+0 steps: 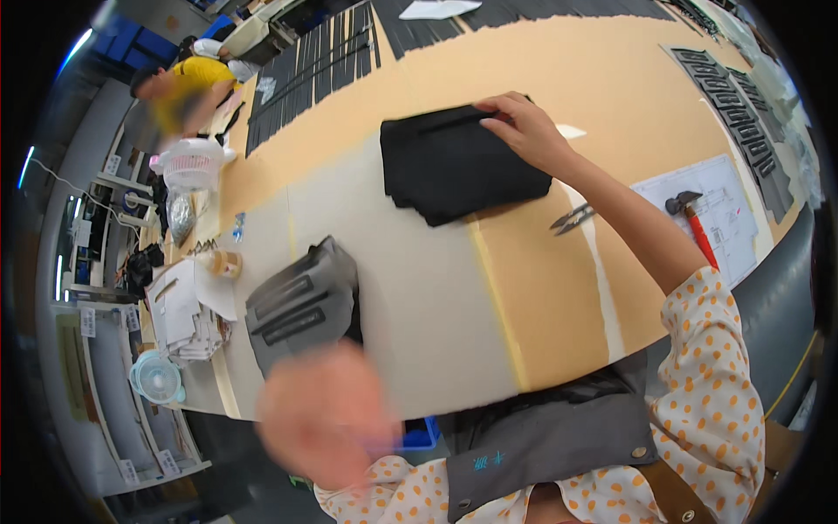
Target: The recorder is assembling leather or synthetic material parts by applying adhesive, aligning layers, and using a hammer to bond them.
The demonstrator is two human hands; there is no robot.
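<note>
The right hand (528, 133) is placed at the upper right edge of a black fabric panel (458, 175), with thumb and fingertips narrowly spaced; whether the cloth is pinched or only pressed cannot be told. The left hand (327, 410) is blurred, near the lower end of grey slotted fabric pieces (301, 301); its finger spread and any contact cannot be determined.

The black panel is laid on the worktable (419, 341), beyond the grey pieces and to their right. It is judged light, soft and limp, with little risk of breakage; creasing and shifting are considered the likelier faults. Hold is best taken at two opposite corners, with the notched lower edge kept unstretched. The grey pieces are judged somewhat stiffer, and are best lifted by their outer margins, clear of the dark slots.

To the right, thread snips (572, 219) are noted near the panel; farther out, a red-handled hammer (695, 224) is rested on a printed drawing sheet (735, 208).
</note>
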